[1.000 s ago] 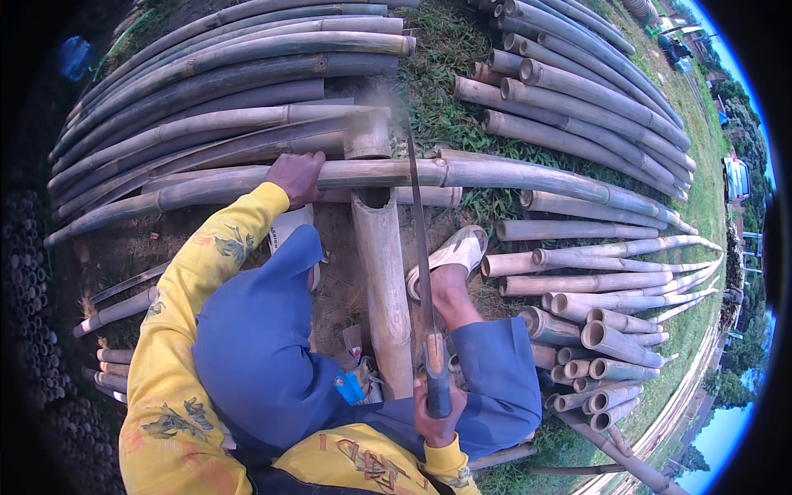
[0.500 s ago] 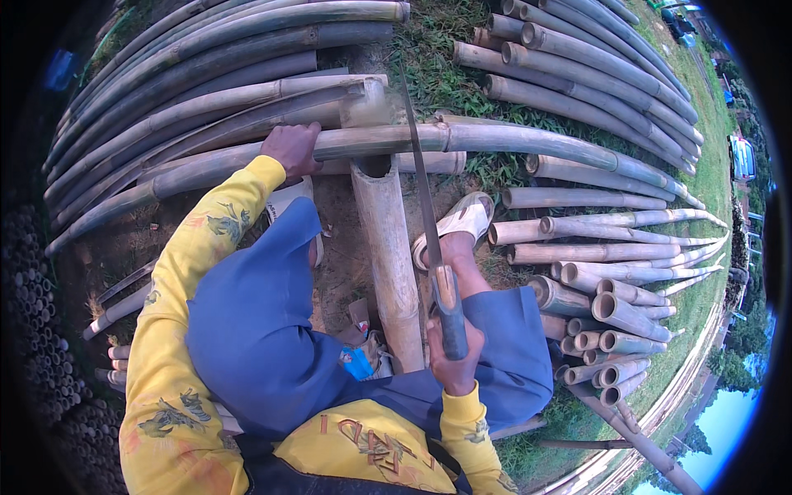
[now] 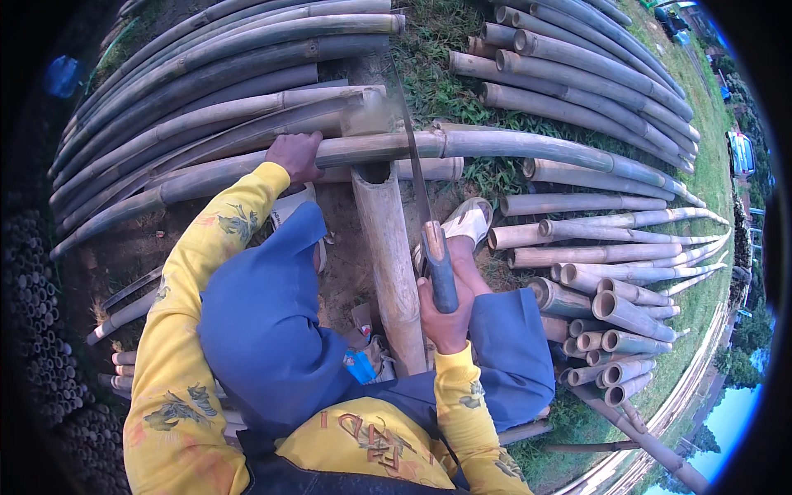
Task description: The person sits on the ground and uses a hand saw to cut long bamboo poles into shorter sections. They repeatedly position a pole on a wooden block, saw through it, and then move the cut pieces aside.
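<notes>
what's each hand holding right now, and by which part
The right hand holds a long, narrow, metal-bladed handsaw by its brown-and-grey handle. The left hand grips a long, round, greyish-brown bamboo pole left of the blade.

Left hand (image 3: pixel 295 157), one; right hand (image 3: pixel 445 317), one; saw (image 3: pixel 440 260), one; crosswise bamboo pole (image 3: pixel 371 148), one; thick bamboo post (image 3: pixel 388 256), one. Blue packet (image 3: pixel 359 365), one. Stacked bamboo lengths (image 3: pixel 569 73), over twenty, overlapping.
</notes>
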Tool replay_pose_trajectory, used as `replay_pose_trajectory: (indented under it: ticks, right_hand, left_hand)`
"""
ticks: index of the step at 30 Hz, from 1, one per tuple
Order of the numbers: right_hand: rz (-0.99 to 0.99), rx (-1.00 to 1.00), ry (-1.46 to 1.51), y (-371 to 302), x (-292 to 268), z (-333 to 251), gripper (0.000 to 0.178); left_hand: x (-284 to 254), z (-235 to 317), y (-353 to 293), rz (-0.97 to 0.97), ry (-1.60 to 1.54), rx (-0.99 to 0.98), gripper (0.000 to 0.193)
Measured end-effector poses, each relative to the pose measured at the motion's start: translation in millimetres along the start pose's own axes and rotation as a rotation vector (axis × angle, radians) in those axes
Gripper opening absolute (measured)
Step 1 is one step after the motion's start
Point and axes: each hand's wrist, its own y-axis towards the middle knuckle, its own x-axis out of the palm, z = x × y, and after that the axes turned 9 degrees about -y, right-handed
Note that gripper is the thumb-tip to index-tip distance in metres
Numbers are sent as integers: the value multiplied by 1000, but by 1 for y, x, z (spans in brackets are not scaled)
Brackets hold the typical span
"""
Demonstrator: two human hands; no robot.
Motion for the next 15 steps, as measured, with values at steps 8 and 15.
replay_pose_trajectory:
  ticks: [8, 15]
  right_hand:
    - [69, -107, -71, -65, -25, -14, 26]
    - [24, -100, 60, 34, 17, -6, 12]
  left_hand:
    - [5, -9, -9, 60, 8, 47, 57]
    - [-8, 0, 1, -66, 14, 12, 58]
